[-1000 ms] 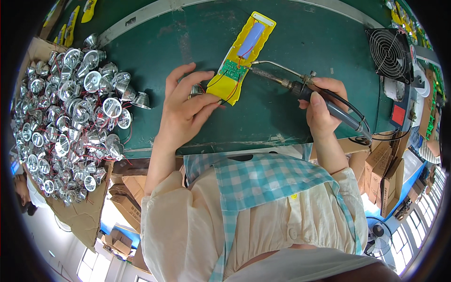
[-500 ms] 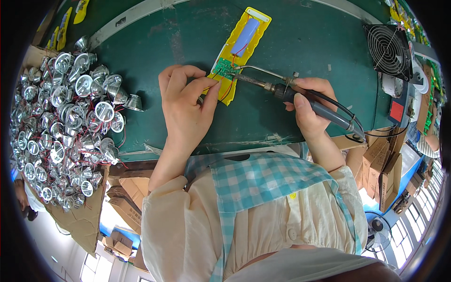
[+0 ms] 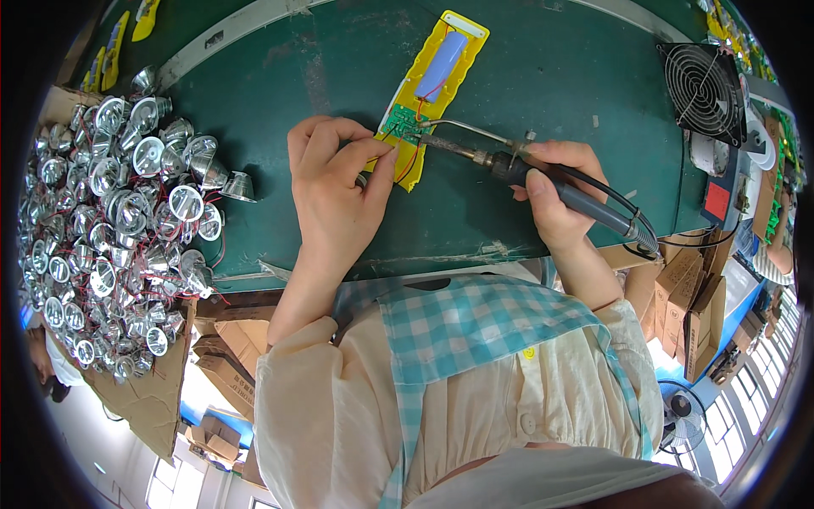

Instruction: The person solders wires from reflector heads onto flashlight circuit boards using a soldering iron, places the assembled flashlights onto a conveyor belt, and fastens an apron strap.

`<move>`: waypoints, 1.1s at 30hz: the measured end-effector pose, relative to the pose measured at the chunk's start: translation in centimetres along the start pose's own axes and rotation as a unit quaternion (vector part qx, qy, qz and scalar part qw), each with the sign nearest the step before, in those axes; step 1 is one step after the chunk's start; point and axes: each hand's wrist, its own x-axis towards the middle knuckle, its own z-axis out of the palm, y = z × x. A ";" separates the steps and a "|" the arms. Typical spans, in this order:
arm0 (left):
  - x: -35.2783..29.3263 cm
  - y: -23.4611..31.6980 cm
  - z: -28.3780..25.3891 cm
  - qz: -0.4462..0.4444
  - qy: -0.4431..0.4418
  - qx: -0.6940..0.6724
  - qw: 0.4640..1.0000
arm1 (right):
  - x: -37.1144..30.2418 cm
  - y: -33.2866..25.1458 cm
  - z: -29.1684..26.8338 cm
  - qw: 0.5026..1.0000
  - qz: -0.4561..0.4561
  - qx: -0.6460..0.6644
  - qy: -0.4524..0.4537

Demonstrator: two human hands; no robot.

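Observation:
In my right hand point(image 3: 561, 191) is a soldering iron point(image 3: 585, 204) with a grey handle and a thin metal feed tube point(image 3: 471, 129) beside its shaft. Its tip meets the green circuit board point(image 3: 402, 124), which lies in a yellow plastic housing half point(image 3: 413, 172). A purple cylindrical battery point(image 3: 442, 68) sits in the housing's far part, with red wires running from it to the board. My left hand point(image 3: 343, 182) pinches a thin wire point(image 3: 379, 157) at the board's left edge, its thumb and forefinger together; the fingertips partly hide the wire.
At the left, many silver reflector cups point(image 3: 131, 212) with red wires are heaped on cardboard point(image 3: 153, 407). A black fan point(image 3: 702, 92) stands at the right of the green table point(image 3: 280, 93). Cardboard boxes point(image 3: 682, 310) are below the table's right edge. More yellow housings point(image 3: 110, 55) lie far left.
Hardly anything differs. The iron's tip and feed tube have shifted very slightly to the left on the board; my left hand keeps its pinch in place.

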 end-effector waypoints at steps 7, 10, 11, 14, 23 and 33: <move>0.0 0.1 -0.1 0.004 0.003 0.006 1.000 | 0.0 -0.1 -0.2 0.999 0.011 0.044 0.011; 0.0 0.0 -0.1 -0.003 0.005 0.005 1.000 | 0.0 -0.2 -0.1 0.999 0.010 0.043 0.014; -0.1 -0.1 -0.1 0.009 0.000 0.011 1.000 | 0.0 -0.1 -0.1 0.999 0.009 0.044 0.014; 0.3 1.3 -0.5 -0.025 0.008 -0.039 0.999 | 0.0 0.0 -0.3 0.998 -0.005 0.063 0.015; 6.2 -1.4 1.1 -0.018 -0.049 0.139 0.989 | 1.5 0.1 -2.0 0.988 -0.070 0.106 0.088; 27.8 -5.5 4.8 -0.165 -0.079 0.268 0.946 | 1.8 -0.4 -2.6 0.981 -0.058 0.111 0.147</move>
